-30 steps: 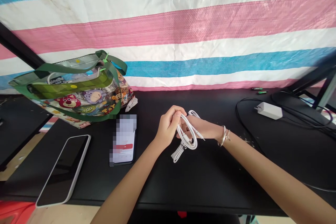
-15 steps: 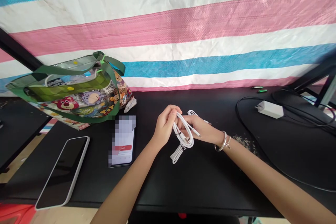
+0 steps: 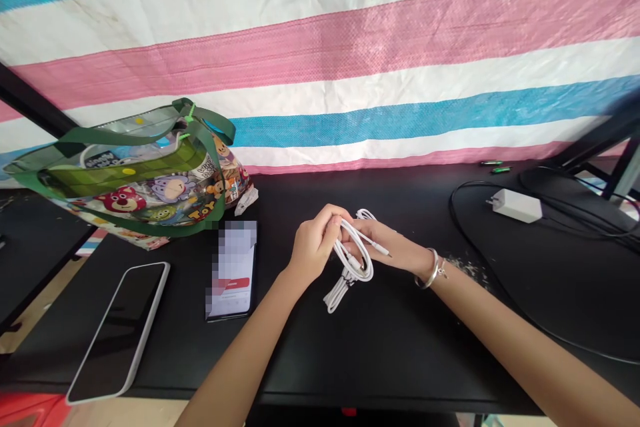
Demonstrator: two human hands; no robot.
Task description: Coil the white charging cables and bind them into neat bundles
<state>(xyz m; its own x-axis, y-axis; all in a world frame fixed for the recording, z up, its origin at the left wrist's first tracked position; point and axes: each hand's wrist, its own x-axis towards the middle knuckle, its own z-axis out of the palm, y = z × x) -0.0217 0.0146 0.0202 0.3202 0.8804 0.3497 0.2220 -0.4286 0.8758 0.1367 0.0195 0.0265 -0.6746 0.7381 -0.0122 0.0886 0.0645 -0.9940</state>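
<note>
A coiled white cable [image 3: 361, 261] is held above the black table between both hands. My left hand [image 3: 315, 240] pinches the top of the coil between thumb and fingers. From the other side, my right hand [image 3: 387, 245] is closed round the same coil, its fingertips partly hidden behind the loops. One plug end sticks out to the right across my right hand. Below the held coil lies another bundled white cable [image 3: 337, 295] on the table. Part of a further white cable [image 3: 366, 214] shows behind my right hand.
On the black table [image 3: 400, 353] are a phone with a lit screen [image 3: 237, 280], a white-edged phone [image 3: 120, 333] and a green-trimmed bag [image 3: 165, 187] at the left. At the right lie a white charger [image 3: 517, 205], black cables [image 3: 480, 260] and small green items [image 3: 501, 170].
Both hands and the coil have shifted slightly to the right. The plug end has swung a little further right. The lower bundle has stayed on the table.
</note>
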